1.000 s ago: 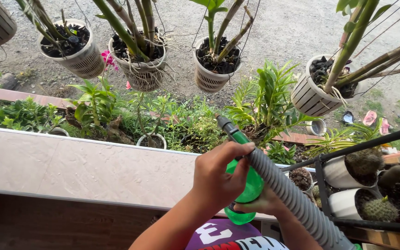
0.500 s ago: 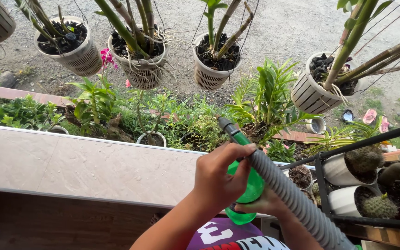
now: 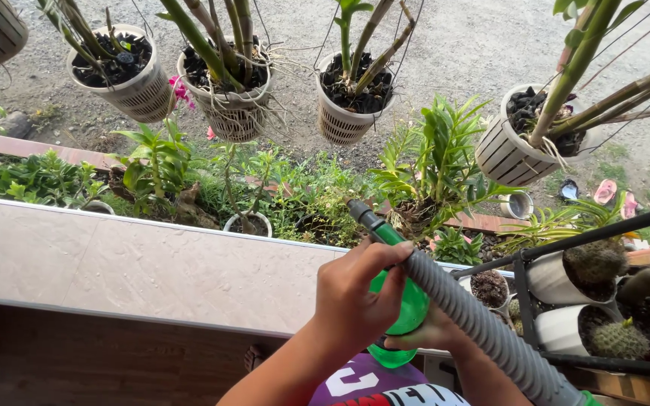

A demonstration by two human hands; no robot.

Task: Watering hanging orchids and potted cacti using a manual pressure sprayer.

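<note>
The fingers (image 3: 385,259) of the left hand (image 3: 355,293) are curled tight over the top of a green spray bottle (image 3: 404,304), clenching its head just where the dark nozzle (image 3: 362,214) pokes forward. The right hand (image 3: 426,334) is mostly hidden beneath the bottle; only a few fingertips show cupping its round belly from below, so it grips the bottle too, though how firmly I cannot tell. A grey ribbed hose (image 3: 483,323) runs from the top of the bottle down toward the lower right corner of the view, lying over the right forearm.

The bottle is held in the air above the near edge of a pale tiled ledge (image 3: 137,271), toward its right end, with the nozzle aimed out past the ledge's far edge at the leafy green plants (image 3: 423,165) growing below. A small white pot (image 3: 248,223) stands just beyond the far edge.

Further out, four white slotted hanging pots (image 3: 344,124) with dark potting chunks and thick green stems hang over gravel ground (image 3: 460,45). At the ledge's right end a black metal rack (image 3: 524,301) carries white pots of cacti (image 3: 617,340), close beside the hose.
</note>
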